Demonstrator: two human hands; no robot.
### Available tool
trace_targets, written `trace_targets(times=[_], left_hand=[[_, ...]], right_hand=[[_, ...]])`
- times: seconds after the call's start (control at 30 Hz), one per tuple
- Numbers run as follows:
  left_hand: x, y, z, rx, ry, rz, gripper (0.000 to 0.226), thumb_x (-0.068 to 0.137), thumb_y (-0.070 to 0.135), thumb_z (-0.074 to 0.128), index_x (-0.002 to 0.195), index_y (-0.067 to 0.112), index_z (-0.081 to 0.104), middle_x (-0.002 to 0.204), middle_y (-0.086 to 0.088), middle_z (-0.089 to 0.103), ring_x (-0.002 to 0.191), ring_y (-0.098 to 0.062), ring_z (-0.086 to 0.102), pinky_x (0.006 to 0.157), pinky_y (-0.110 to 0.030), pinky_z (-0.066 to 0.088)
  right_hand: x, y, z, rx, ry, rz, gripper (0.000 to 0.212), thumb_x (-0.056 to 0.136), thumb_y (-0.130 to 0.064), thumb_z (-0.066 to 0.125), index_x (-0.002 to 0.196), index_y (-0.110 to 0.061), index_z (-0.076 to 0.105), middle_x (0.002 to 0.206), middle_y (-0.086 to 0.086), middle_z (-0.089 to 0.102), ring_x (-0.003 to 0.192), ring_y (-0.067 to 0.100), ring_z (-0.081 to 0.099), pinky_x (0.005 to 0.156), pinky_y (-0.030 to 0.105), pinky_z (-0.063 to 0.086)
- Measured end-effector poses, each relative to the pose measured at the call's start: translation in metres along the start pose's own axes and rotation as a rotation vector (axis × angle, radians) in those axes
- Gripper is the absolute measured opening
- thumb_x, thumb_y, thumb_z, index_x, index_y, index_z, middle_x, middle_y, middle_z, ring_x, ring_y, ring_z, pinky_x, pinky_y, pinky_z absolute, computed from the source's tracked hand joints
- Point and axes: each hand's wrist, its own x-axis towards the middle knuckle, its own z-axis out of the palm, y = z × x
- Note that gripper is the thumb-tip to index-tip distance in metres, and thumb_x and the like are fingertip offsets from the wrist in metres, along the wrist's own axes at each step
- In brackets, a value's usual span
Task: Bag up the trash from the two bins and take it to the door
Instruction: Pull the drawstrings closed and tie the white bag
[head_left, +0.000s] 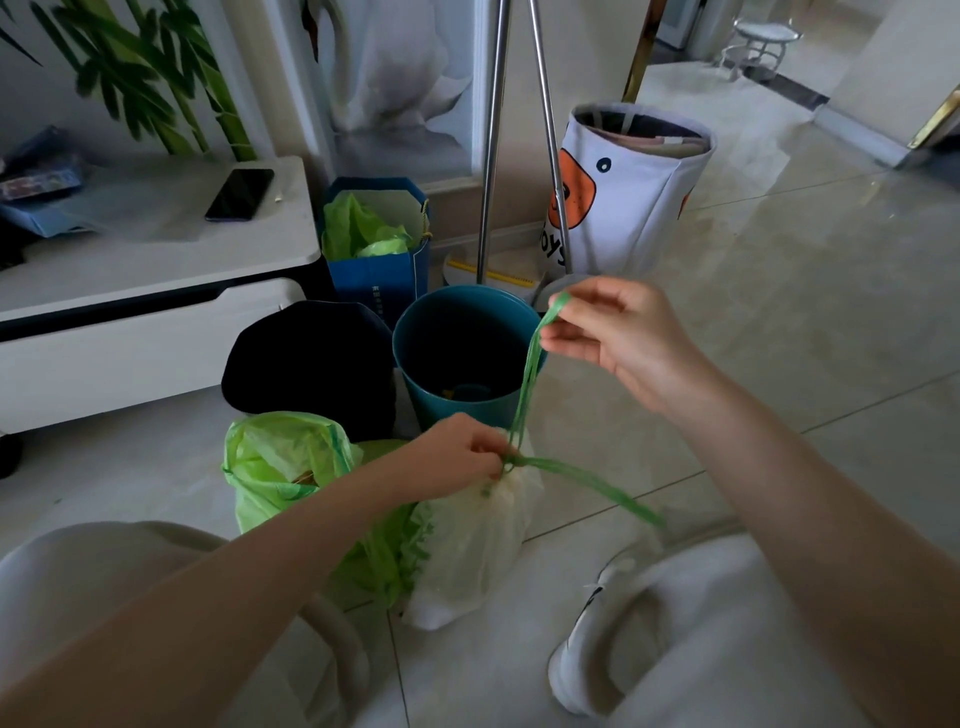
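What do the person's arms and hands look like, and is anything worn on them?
Both forearms are bare: no sleeves reach into view. The left hand and the right hand wear no gloves, and no rings, watch or bracelet show on the fingers or wrists. Nails look short and unpainted, as far as the picture lets one tell.

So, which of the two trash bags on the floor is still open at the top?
The green bag on the left; its mouth gapes. The white bag is gathered shut by its green drawstring.
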Motion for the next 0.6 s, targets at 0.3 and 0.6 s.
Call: trace_targets(times=[0.3, 0.6], left_hand=[[-0.002, -0.005, -0.002, -0.136, 0.022, -0.052, 0.020, 0.092, 0.024, 0.062, 0.085, 0.014, 0.078, 0.058, 0.009, 0.066, 0.054, 0.000, 0.054, 0.057, -0.010, 0.043], [-0.001, -0.011, -0.013, -0.377, 0.229, -0.165, 0.024, 0.095, 0.027, 0.058, 0.085, 0.018, 0.078, 0.060, 0.006, 0.070, 0.056, -0.007, 0.052, 0.055, -0.018, 0.043]], right_hand=[[0.009, 0.023, 0.013, -0.377, -0.032, -0.088, 0.039, 0.085, -0.005, 0.066, 0.121, -0.016, 0.055, 0.104, 0.008, 0.064, 0.084, 0.020, 0.072, 0.077, 0.031, 0.059], [-0.002, 0.054, 0.016, -1.074, -0.549, 0.126, 0.022, 0.094, -0.033, 0.052, 0.105, -0.018, 0.065, 0.087, -0.003, 0.069, 0.080, 0.009, 0.066, 0.076, 0.029, 0.054]])
